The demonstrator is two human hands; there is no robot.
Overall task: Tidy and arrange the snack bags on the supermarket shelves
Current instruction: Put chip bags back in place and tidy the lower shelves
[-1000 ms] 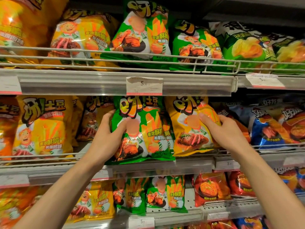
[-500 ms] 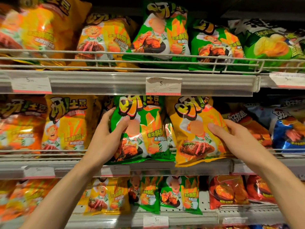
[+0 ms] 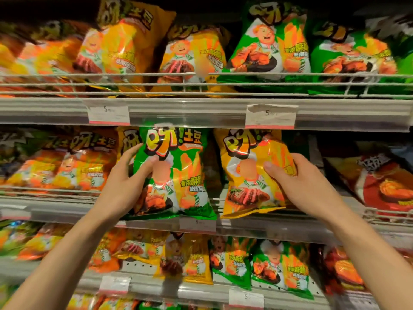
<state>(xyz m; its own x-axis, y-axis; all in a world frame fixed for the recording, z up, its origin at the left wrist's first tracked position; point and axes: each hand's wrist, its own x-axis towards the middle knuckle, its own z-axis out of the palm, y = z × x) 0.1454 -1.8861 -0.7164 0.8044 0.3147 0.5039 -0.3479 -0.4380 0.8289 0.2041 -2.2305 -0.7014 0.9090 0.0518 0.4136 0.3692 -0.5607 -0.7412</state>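
**Two bags in hand on the middle shelf**

Two forearms reach up from the bottom of my view. My left hand [image 3: 125,186] grips the green snack bag [image 3: 176,173] by its left edge, thumb across the front, fingers curled behind it. My right hand [image 3: 299,184] grips the yellow snack bag [image 3: 250,173] by its right side, thumb pressed on the front panel. Both bags stand upright just beside each other, bottoms hanging over the middle shelf's front rail [image 3: 268,227].

My guess at the risk: the glossy film could slide out of a one-sided hold, or a bag pushed back too hard could topple its neighbours.

Beyond, a wire guard [image 3: 201,85] fronts the upper shelf, with paper price tags [image 3: 270,116] below it. Further yellow and green bags crowd every tier, red ones at the right; the edges are blurred.
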